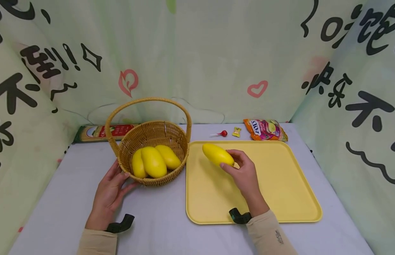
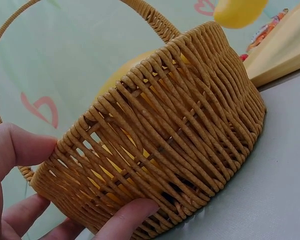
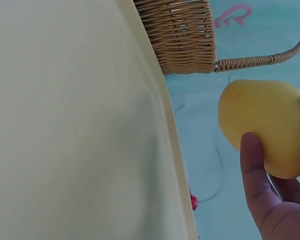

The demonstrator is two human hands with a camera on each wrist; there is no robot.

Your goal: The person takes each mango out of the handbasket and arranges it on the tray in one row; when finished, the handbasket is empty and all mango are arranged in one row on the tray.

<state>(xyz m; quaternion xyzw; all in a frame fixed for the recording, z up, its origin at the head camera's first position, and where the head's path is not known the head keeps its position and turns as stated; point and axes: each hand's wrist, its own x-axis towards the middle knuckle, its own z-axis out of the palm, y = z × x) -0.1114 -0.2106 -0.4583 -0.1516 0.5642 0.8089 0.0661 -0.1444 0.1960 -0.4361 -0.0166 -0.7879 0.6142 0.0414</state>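
A wicker basket [image 1: 159, 182] with a tall arched handle holds several yellow mangoes [image 1: 154, 162]. My left hand [image 1: 109, 196] grips the basket's near left side, with fingertips at the rim and against the woven wall in the left wrist view. Over the yellow tray [image 1: 280, 184], my right hand [image 1: 245, 173] holds another yellow mango [image 1: 215, 153] between thumb and fingers. That mango [image 3: 265, 125] is lifted clear of the tray in the right wrist view. Part of the right hand is cut off at that view's edge.
Behind the tray lie a red lollipop [image 1: 223, 133], a small yellow-wrapped candy [image 1: 237, 132] and an orange and purple snack bag [image 1: 266, 130]. A long green and red package [image 1: 95, 132] lies behind the basket. Printed curtains [image 1: 197, 63] enclose the white-covered table [image 1: 159, 219].
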